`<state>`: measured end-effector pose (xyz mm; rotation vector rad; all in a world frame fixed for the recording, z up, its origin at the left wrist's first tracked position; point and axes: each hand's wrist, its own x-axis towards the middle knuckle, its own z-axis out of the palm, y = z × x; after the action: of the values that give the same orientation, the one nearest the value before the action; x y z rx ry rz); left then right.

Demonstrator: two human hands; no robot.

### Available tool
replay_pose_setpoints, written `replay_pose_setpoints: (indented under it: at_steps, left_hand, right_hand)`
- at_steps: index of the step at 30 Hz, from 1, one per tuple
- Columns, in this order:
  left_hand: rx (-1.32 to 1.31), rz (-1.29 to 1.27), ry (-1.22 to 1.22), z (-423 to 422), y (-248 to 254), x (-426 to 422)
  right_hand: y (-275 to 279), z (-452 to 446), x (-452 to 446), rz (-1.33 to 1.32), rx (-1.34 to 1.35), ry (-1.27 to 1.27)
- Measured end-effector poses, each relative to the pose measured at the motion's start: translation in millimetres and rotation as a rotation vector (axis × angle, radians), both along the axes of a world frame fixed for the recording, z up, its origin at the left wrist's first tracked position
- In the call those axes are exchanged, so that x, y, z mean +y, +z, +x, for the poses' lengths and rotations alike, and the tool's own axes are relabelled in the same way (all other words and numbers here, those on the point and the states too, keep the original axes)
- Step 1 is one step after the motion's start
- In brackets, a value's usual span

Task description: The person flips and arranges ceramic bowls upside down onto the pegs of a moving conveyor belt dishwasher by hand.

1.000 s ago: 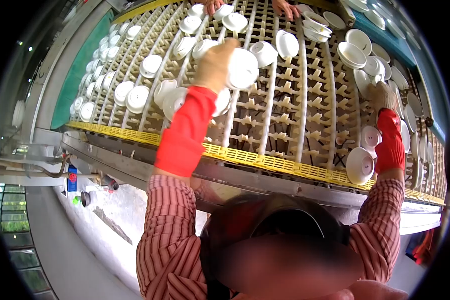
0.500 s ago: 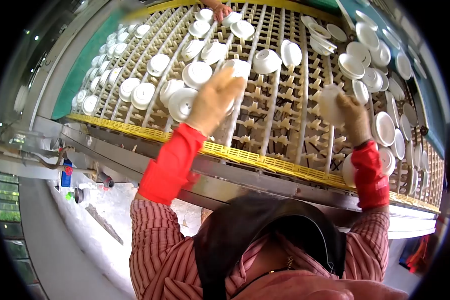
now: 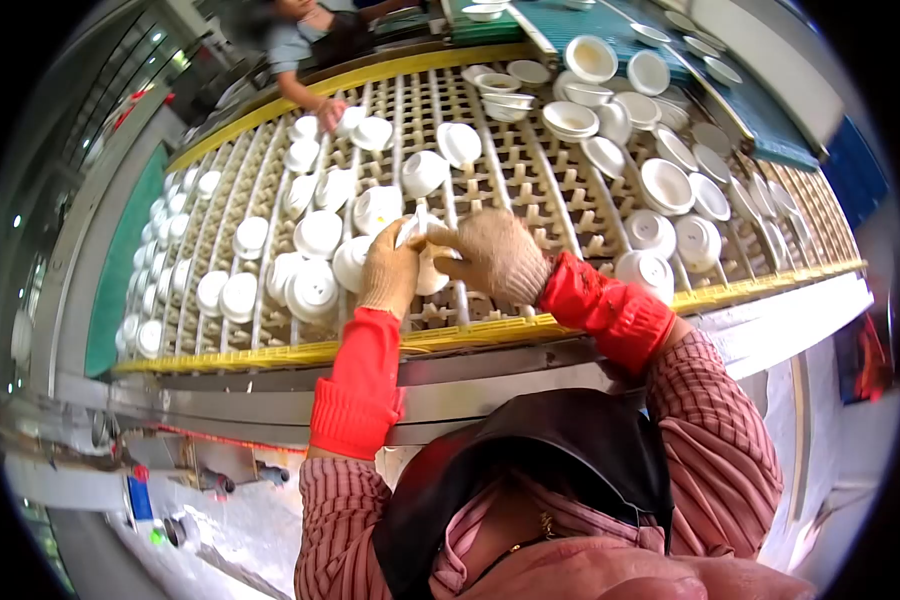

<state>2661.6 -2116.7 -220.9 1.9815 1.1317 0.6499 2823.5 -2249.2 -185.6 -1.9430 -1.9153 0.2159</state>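
Note:
My hands wear tan knit gloves with red cuffs and are close together over the pegged conveyor rack point(image 3: 570, 215). Between them is a white bowl point(image 3: 431, 277), partly covered by the gloves. The fingers of my left hand point(image 3: 390, 268) are closed against its left side. From the right, my right hand point(image 3: 498, 255) reaches across with bent fingers on the same bowl. Upturned white bowls surround my left hand: one bowl point(image 3: 378, 210) sits just beyond it, and another bowl point(image 3: 312, 290) rests on the pegs to its left.
Loose white bowls, such as a tilted bowl point(image 3: 666, 186), crowd the rack's right side. A blue-green belt point(image 3: 770, 115) carries more at the far right. Across the rack, a co-worker's hand point(image 3: 330, 112) touches bowls. A yellow edge strip point(image 3: 490, 330) runs along the near side.
My right hand has moved left from the right-hand pile, where it held a white bowl, to meet my left hand. The view has turned to the right, and more of the co-worker shows.

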Motion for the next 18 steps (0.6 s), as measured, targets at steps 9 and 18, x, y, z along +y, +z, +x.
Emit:
replay_pose_setpoints:
  at_steps: [9,18]
  left_hand:
    - [0.317,0.532,-0.354,3.9,14.6,-24.5]
    - [-0.010,0.503,-0.435,1.1,20.8,-25.0]
  right_hand:
    - [-11.2,3.2,5.9,0.083,-0.137,0.015]
    - [-60.8,22.0,34.5,-0.083,-0.158,-0.047]
